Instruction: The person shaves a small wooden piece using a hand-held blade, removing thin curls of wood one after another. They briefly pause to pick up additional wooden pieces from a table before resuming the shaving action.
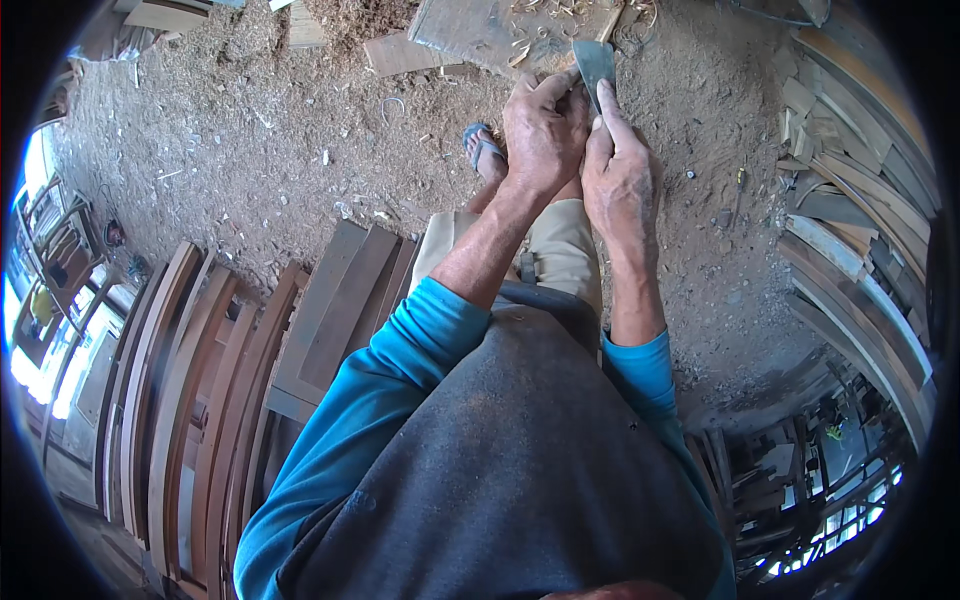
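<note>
Up at the top centre, my right hand (622, 185) is closed around a putty knife (593, 62). Its flat, greyish blade points away from me, and my index finger lies stretched along it. Close beside it on the left, my left hand (543, 135) is closed, its fingertips bent in near the blade's edge. Whatever those fingers pinch is hidden behind the hand. Beyond both hands, a wooden board (460, 30) has curled shavings (525, 50) on and around it.
Sawdust and scraps cover the ground (270, 150). Long planks (190, 400) are stacked on my left, with dark panels (335, 300) next to them. More timber (860, 200) is piled on the right. My sandalled foot (484, 148) shows beyond my left forearm.
</note>
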`<state>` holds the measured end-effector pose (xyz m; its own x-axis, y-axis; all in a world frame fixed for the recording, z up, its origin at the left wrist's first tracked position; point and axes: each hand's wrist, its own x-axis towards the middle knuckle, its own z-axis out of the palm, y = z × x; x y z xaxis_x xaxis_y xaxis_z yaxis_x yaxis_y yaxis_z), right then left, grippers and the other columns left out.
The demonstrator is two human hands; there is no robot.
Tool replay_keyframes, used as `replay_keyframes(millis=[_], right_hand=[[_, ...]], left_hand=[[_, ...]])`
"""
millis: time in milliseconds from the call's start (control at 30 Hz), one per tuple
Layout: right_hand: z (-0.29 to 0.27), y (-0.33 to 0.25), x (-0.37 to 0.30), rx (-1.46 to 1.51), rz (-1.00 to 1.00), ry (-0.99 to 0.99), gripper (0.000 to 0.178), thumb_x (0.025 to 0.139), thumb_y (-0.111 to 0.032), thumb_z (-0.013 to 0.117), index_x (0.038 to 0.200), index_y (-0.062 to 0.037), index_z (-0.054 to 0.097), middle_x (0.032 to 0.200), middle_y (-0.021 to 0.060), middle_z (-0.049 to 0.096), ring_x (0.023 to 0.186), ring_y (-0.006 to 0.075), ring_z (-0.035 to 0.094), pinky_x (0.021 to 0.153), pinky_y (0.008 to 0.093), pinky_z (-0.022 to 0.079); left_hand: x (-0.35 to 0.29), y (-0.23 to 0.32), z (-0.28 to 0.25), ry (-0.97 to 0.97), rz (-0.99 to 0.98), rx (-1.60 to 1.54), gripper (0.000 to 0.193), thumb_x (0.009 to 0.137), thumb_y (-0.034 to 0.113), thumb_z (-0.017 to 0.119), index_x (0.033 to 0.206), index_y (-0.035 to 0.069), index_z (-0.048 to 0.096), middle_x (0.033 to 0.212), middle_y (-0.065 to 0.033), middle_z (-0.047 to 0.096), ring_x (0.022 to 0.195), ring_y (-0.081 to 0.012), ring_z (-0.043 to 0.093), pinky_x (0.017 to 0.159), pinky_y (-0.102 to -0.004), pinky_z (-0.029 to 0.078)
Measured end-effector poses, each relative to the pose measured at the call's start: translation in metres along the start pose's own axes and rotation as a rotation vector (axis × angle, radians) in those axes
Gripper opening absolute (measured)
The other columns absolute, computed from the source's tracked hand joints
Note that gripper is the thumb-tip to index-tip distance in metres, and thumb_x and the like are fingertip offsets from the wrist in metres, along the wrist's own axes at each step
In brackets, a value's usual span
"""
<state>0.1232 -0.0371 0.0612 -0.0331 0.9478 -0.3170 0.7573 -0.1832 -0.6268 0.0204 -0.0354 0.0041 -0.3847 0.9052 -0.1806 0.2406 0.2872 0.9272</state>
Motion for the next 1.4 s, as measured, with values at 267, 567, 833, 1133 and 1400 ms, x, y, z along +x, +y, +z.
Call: replay_keyframes(millis=[267,567,833,1133,1400], right_hand=[[-0.018,-0.001,0.041,0.065,0.010,0.015,0.043,0.105,-0.018,0.051,0.145,-0.0074,0.061,0.105,0.0255,0.074,0.083,0.0314,0.072,0.076,0.0420,0.056],[0.002,0.023,0.001,0.123,-0.156,0.066,0.040,0.103,-0.013,0.056,0.141,-0.0073,0.064,0.118,0.0262,0.071,0.108,0.0409,0.072,0.087,0.0453,0.060],[-0.003,0.012,-0.016,0.046,-0.102,0.012,0.039,0.103,-0.011,0.058,0.141,-0.0087,0.064,0.114,0.0256,0.071,0.103,0.0416,0.073,0.083,0.0453,0.061],[-0.017,0.003,-0.004,-0.047,-0.057,-0.061,0.041,0.104,-0.021,0.057,0.144,-0.0114,0.062,0.099,0.0276,0.071,0.089,0.0419,0.074,0.075,0.0476,0.060],[-0.007,0.002,0.024,-0.110,-0.101,-0.011,0.043,0.104,-0.021,0.054,0.144,-0.0095,0.061,0.093,0.0276,0.070,0.081,0.0421,0.072,0.072,0.0504,0.058]], left_hand=[[-0.005,0.003,-0.001,0.003,-0.048,0.002,0.025,0.094,0.010,0.074,0.117,0.001,0.075,0.091,-0.0159,0.068,0.076,-0.0238,0.069,0.072,-0.0359,0.056],[-0.014,0.005,0.004,0.109,-0.077,-0.021,0.019,0.095,0.007,0.072,0.112,-0.001,0.073,0.090,-0.0145,0.067,0.076,-0.0230,0.069,0.069,-0.0349,0.056],[-0.016,0.000,0.008,0.096,-0.013,-0.060,0.018,0.092,0.006,0.075,0.110,0.001,0.073,0.090,-0.0136,0.066,0.074,-0.0216,0.066,0.067,-0.0346,0.055],[-0.015,-0.002,0.008,0.092,0.030,-0.006,0.011,0.089,0.000,0.073,0.099,0.001,0.071,0.085,-0.0143,0.064,0.071,-0.0263,0.063,0.063,-0.0377,0.052],[-0.012,0.001,0.010,0.100,-0.010,-0.064,0.015,0.088,0.002,0.074,0.103,0.001,0.072,0.086,-0.0149,0.064,0.072,-0.0258,0.065,0.066,-0.0370,0.053]])
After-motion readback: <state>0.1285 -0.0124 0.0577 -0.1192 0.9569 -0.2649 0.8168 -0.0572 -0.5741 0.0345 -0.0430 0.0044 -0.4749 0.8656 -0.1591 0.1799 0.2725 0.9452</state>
